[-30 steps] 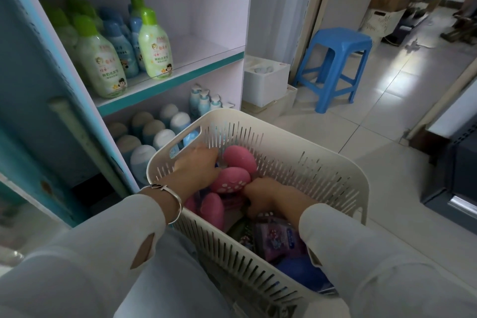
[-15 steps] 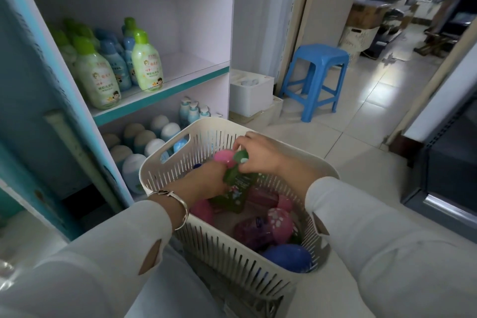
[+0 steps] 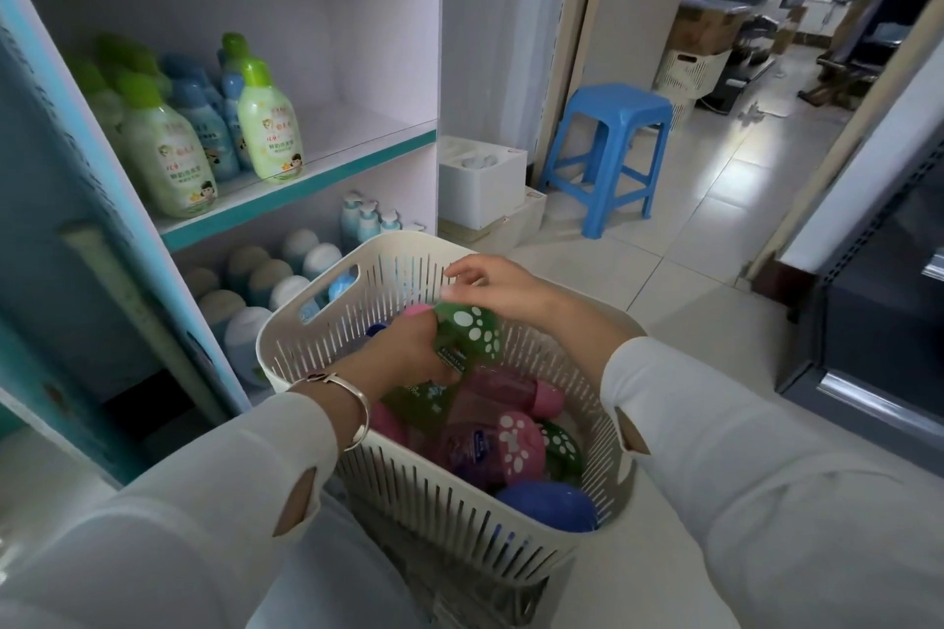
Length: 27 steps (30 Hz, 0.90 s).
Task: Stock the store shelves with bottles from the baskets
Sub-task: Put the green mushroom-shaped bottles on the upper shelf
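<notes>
Crowding the basket, pink bottles underlie the left hand's gripped green bottle; right hand slack.

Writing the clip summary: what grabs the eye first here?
A white slatted basket sits lower middle, holding pink, green and blue bottles. Over it the left hand grips a green bottle with a white-spotted cap, the right hand just above it. Green-capped bottles stand on the shelf at left; a blue stool stands on the floor beyond.
</notes>
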Motion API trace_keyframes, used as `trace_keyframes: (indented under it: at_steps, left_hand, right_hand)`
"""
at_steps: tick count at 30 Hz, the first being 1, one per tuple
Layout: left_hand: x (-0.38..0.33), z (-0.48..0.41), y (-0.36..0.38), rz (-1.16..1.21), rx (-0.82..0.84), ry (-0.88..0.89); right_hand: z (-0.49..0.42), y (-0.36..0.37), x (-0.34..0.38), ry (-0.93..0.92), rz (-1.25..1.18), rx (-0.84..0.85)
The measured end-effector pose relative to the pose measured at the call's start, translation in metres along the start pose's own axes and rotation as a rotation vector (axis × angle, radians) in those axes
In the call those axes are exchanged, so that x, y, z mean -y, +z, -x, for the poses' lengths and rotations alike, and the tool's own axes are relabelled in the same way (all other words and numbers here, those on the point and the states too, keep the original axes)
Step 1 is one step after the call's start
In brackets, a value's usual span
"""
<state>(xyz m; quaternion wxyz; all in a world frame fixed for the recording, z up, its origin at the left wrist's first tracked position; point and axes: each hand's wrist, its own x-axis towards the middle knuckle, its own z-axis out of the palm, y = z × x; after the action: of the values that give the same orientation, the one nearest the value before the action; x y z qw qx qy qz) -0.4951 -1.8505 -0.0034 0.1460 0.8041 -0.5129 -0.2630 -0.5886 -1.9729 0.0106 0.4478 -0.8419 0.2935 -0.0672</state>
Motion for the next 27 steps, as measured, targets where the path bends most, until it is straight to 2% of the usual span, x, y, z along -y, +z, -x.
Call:
trace_keyframes:
  at_steps: [3, 5, 7, 10, 11, 16, 20, 24, 27]
  left_hand:
    - [-0.002, 0.001, 0.004, 0.036, -0.052, -0.018]
    - [-0.004, 0.003, 0.006, 0.071, -0.072, -0.036]
    - [-0.009, 0.005, 0.007, 0.097, -0.086, -0.042]
    - [-0.020, 0.008, 0.010, 0.152, -0.071, -0.039]
    - [-0.024, 0.010, 0.012, 0.172, -0.053, -0.030]
    - [-0.033, 0.013, 0.024, 0.257, -0.002, -0.056]
    - [-0.033, 0.011, 0.028, 0.243, 0.026, -0.050]
    - [-0.032, 0.008, 0.029, 0.199, -0.022, -0.021]
    - [-0.033, 0.007, 0.023, 0.162, 0.025, 0.020]
  right_hand:
    - [0.004, -0.008, -0.008, 0.112, -0.025, -0.201]
    - [0.008, -0.014, -0.016, 0.225, 0.135, -0.221]
    - [0.018, -0.017, -0.022, 0.358, 0.270, -0.124]
    - [0.037, -0.017, -0.030, 0.520, 0.281, 0.159]
    - [0.044, -0.017, -0.032, 0.550, 0.235, 0.204]
    - [0.061, -0.024, -0.033, 0.568, -0.323, 0.132]
    - [0.064, -0.025, -0.031, 0.530, -0.389, 0.107]
    - [0.055, -0.020, -0.032, 0.498, -0.398, 0.075]
    - [0.047, -0.014, -0.035, 0.499, -0.400, 0.075]
